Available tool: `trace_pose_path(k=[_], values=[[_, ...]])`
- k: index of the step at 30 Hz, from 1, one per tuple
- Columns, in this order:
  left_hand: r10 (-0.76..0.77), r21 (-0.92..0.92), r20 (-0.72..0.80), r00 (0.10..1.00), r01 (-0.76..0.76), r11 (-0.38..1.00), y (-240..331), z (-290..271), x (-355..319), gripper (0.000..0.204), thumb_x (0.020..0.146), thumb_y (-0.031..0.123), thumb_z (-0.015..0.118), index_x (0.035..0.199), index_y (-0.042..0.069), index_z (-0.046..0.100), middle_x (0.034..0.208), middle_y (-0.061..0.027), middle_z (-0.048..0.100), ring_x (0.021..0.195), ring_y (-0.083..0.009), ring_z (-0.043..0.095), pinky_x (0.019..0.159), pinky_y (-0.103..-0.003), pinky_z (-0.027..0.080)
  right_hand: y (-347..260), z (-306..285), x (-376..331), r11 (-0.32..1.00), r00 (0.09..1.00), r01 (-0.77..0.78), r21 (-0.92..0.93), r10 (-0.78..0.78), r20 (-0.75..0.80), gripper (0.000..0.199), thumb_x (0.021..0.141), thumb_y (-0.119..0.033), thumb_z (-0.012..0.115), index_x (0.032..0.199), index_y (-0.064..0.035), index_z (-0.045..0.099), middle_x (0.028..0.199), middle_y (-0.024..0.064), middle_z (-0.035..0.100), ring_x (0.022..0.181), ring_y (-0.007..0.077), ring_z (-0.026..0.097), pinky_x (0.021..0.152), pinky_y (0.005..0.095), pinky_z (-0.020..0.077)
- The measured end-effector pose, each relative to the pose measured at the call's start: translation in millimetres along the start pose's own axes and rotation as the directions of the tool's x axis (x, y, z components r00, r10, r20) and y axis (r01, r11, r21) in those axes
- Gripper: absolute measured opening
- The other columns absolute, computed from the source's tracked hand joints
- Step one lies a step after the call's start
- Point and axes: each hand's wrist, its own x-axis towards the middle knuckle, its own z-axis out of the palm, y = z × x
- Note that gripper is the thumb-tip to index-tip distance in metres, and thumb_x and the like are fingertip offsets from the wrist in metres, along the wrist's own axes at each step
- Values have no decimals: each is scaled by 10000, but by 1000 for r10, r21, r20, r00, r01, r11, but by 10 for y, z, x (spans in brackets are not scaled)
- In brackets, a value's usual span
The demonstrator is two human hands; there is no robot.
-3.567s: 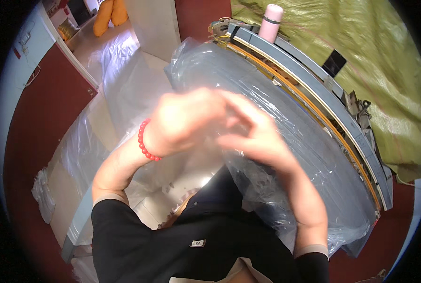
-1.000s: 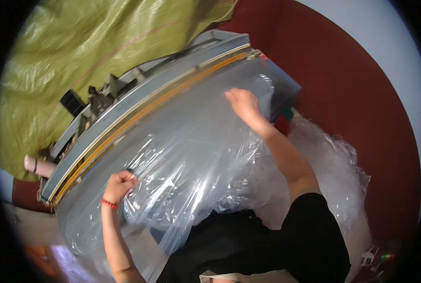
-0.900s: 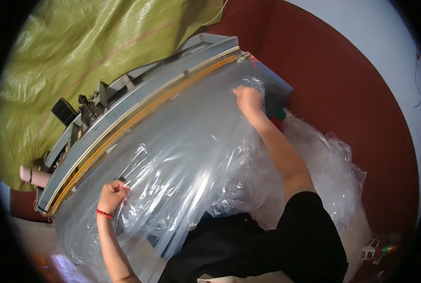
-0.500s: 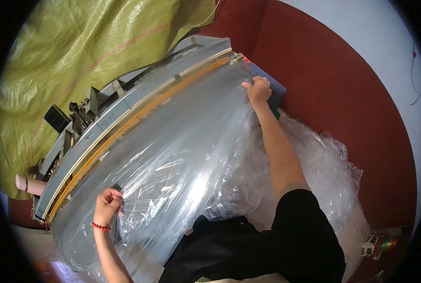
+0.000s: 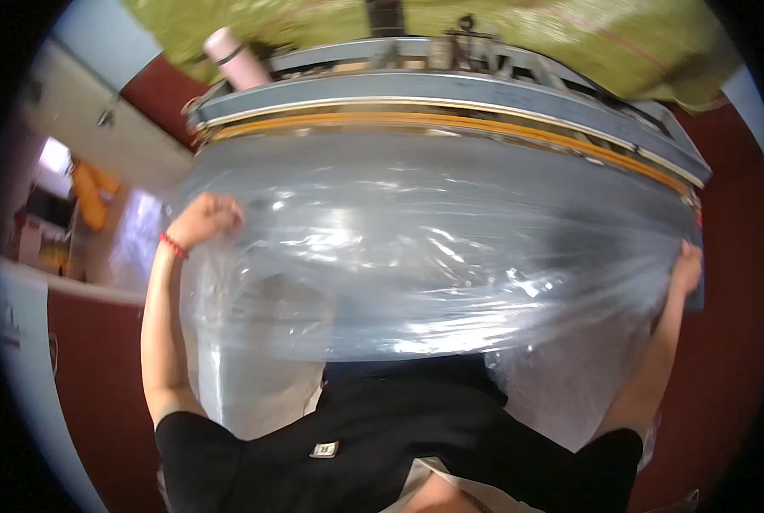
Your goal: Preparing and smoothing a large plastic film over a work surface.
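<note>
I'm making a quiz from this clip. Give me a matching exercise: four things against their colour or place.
Things:
1. plastic sheet
2. wrist band
3. cylinder bottle
4. right hand

Descriptions:
a. pink, behind the long machine
b. red, by the left hand
c. clear, stretched wide
d. at the sheet's right edge

Pairs: 1-c, 2-b, 3-a, 4-d

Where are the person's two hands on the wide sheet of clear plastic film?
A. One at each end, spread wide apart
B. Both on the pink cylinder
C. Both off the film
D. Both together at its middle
A: the left hand grips the clear plastic film at its left end and the right hand holds its right end, arms spread wide.
</note>
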Motion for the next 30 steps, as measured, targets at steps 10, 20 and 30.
trace_pose_path(k=[10, 20, 30], values=[[166, 141, -718, 676, -92, 986, -863, 477, 876, 107, 764, 122, 596, 785, 19, 617, 727, -42, 609, 631, -124, 556, 592, -237, 435, 492, 415, 378, 862, 993, 117, 493, -119, -27, 353, 835, -340, 543, 907, 4, 569, 842, 77, 602, 781, 171, 540, 700, 292, 413], [186, 247, -722, 666, -4, 969, -573, 629, 913, 124, 696, 161, 600, 760, 55, 604, 877, -111, 587, 886, -290, 533, 757, -384, 429, 568, -565, 348, 392, 978, -171, 904, -46, 205, 262, 863, -278, 533, 951, -33, 569, 878, 6, 563, 802, 98, 502, 743, 240, 408], [-43, -312, -804, 593, -360, 879, -555, -143, 928, 124, 805, 161, 544, 842, 46, 574, 790, -5, 568, 712, -87, 498, 645, -225, 416, 225, 141, 1011, 256, 896, -442, 859, 159, 414, 192, 830, -226, 557, 824, -36, 581, 702, 17, 529, 604, 112, 481, 537, 242, 396]])
